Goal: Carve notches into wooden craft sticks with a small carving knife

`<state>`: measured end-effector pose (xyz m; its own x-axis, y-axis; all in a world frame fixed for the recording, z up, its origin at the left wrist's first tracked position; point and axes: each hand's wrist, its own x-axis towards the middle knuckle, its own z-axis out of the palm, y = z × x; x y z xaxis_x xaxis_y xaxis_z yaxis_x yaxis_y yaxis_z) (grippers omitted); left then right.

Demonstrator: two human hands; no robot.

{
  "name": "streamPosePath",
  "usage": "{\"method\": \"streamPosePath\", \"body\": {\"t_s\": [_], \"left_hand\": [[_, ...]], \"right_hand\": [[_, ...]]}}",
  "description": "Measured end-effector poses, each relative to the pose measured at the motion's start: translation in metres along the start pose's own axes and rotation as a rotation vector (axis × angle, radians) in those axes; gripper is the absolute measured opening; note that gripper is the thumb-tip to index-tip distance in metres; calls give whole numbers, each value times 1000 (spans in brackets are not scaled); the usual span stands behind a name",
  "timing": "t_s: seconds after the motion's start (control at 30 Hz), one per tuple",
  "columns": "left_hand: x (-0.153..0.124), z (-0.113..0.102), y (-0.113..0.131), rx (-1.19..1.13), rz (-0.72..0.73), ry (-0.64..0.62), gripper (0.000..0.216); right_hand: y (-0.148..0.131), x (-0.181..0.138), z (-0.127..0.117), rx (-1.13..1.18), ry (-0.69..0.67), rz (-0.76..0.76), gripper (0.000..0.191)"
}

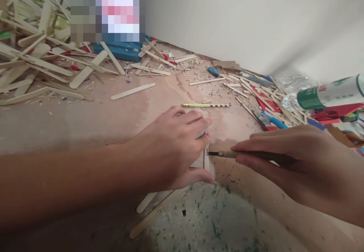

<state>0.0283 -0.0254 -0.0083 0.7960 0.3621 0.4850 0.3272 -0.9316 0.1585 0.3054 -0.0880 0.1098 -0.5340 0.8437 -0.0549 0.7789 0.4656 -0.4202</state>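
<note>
Left forearm (74, 182), blade (214, 154) at strip's (206, 165) edge

Stretching the bare left forearm (85, 176) inward, with the bare left hand (182, 142) palm down, fingers bent, thumb spread apart. Pinching between forefinger and thumb with the bare right hand (301, 157).

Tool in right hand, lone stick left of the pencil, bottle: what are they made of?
Tool: dull brown handle, perhaps wood; greyish collar suggests metal.
Stick: likely bare wood; pale, matte, unpainted.
Bottle: probably clear plastic, from its glossy see-through end; printed label, paper or film.
</note>
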Motion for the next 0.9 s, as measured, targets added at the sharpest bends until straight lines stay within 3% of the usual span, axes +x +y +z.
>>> {"method": "streamPosePath", "body": {"t_s": [0.07,0.23,0.43,0.9], "left_hand": [[1,-1,1,7,-6,-15,73],[0,1,1,-2,-11,-8,72],[-1,2,1,-14,-24,1,74],[0,-1,0,-32,-15,-7,71]], "right_hand": [[2,5,1,39,-34,-84,34],[30,-6,11,-6,48,-201,25],[60,-21,29,0,115,-236,27],[11,-12,8,5,-12,-36,32]]}}
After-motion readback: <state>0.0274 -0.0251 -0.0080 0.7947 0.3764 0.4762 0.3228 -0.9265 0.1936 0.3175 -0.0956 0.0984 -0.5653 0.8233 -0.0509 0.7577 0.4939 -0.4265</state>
